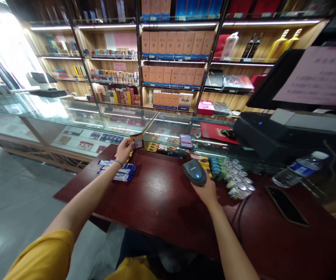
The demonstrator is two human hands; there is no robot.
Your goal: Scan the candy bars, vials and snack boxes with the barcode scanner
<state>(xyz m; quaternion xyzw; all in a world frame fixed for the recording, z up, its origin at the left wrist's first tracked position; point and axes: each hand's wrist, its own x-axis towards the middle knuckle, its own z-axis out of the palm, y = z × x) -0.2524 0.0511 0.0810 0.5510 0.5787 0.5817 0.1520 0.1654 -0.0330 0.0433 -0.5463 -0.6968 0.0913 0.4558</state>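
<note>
My left hand grips a small packet, yellow and dark with a pale label, above the far left part of the dark red table. Just below that wrist lie several blue and white packets, with some red and yellow ones partly hidden behind the hand. My right hand is wrapped round the handle of a black barcode scanner, whose blue light is lit. Beyond the scanner are yellow packets, and to its right stand rows of small silver-topped containers.
A glass display counter borders the far side of the table. At right are a water bottle, a phone, a cable and a dark register with paper on its screen. Stocked shelves line the wall.
</note>
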